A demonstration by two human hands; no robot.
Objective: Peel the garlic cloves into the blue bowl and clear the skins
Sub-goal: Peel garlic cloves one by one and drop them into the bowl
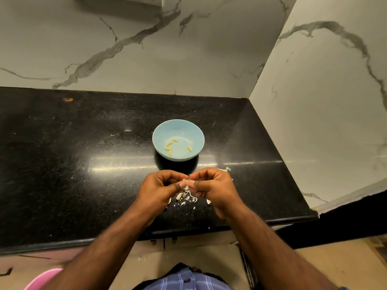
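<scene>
While both hands, left hand [161,188] and right hand [211,185], pinch one garlic clove [187,182] near the blue bowl [196,132], strip skin downward onto the skins [188,198], drop clove far.

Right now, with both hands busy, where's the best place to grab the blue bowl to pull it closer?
Probably by the near rim of the blue bowl, coming from the front with a thumb over the edge. It sits upright on the black counter, its wall flares outward, and the peeled cloves lie low in the middle, clear of the rim.
</scene>
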